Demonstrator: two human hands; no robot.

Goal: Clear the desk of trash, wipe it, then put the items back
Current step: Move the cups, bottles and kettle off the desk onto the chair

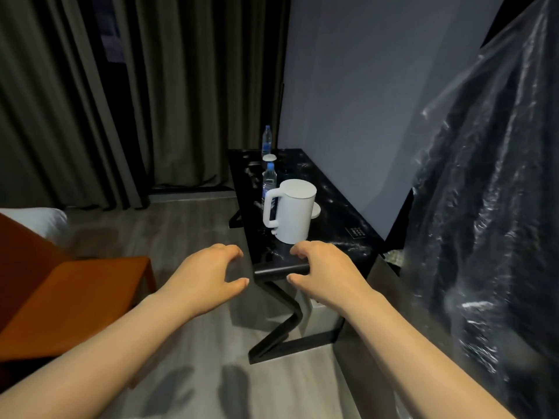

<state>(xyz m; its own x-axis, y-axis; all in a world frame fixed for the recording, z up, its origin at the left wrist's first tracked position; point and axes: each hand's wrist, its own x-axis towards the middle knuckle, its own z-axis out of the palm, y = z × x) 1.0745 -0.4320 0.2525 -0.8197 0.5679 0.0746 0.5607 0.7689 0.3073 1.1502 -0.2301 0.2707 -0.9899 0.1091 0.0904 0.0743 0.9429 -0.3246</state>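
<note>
Desk (341, 220) edge under right hand (326, 267), left hand (208, 275) over open floor (193, 225), both half-curled, empty

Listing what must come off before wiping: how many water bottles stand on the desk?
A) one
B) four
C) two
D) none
C: the nearer bottle stands just behind the white kettle, and the farther bottle stands at the far end of the desk.
</note>
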